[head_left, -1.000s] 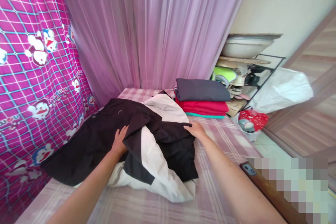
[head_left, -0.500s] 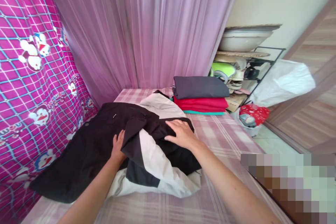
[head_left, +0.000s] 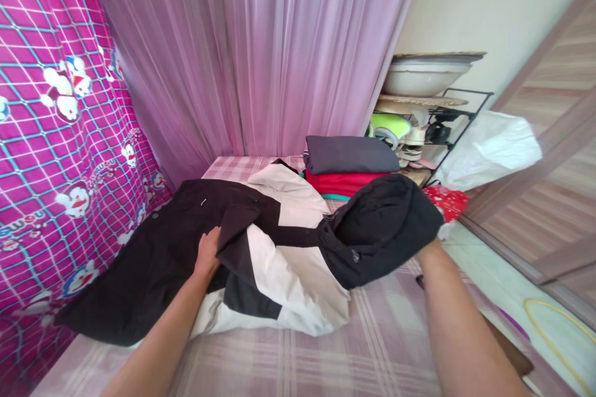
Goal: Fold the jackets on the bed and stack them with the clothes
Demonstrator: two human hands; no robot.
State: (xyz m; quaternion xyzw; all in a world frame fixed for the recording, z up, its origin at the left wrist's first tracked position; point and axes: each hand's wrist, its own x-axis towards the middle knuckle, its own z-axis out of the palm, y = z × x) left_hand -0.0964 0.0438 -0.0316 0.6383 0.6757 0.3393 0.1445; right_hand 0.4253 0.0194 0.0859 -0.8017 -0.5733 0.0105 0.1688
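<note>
- One black-and-white jacket [head_left: 279, 254] is spread across the middle of the plaid-sheeted bed [head_left: 372, 353].
- The left hand [head_left: 207, 254] is laid on the dark cloth beside a turned-over flap. Its fingers [head_left: 213, 239] are kept flat and pressed together, with nothing pinched.
- The jacket's hood [head_left: 386, 223] is held raised off the bed on the right. The right hand is hidden beneath it, so it cannot be told how its fingers are set; only the forearm [head_left: 447, 316] is seen.
- Part of the stack of folded clothes [head_left: 349, 155] at the far end of the bed is covered by the raised hood. Three pieces are counted: grey on top, red below it, and a teal edge at the bottom.
- One purple curtain [head_left: 261, 56] is hung behind the bed, and one pink cartoon-print cloth [head_left: 56, 124] on the left.
- One rack [head_left: 465, 99] is placed beyond the stack, with one basin [head_left: 419, 77] on top; the shoes on it are too jumbled to be counted.
- Two bags are seen by the rack: a white bag [head_left: 488, 149] and a red bag [head_left: 451, 201], the latter partly blocked by the hood.
</note>
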